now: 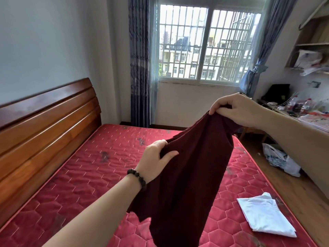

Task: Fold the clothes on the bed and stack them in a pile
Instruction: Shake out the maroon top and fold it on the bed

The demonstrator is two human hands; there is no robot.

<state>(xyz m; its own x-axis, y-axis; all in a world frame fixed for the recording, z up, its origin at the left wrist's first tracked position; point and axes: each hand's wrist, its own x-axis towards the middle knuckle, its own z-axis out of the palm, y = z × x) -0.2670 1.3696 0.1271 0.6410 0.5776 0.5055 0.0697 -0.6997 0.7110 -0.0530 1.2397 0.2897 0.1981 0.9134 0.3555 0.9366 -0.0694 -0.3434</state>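
The left hand (156,157) grips one edge of a dark maroon knitted garment (187,175), fingers curled into the fabric; a dark beaded bracelet (136,175) sits on that wrist. The right hand (235,111) pinches the garment's upper edge higher up. The garment hangs above the red quilted mattress (80,184). A folded white cloth (265,213) lies on the mattress near its right edge.

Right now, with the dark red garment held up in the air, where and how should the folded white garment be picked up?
Take the white garment by its near, crisp folded edge toward the foot of the red mattress, sliding a flat hand in from the right side. It lies flat and loosely folded, so pinching the raised far corner would probably unfold it. Both hands are busy now.
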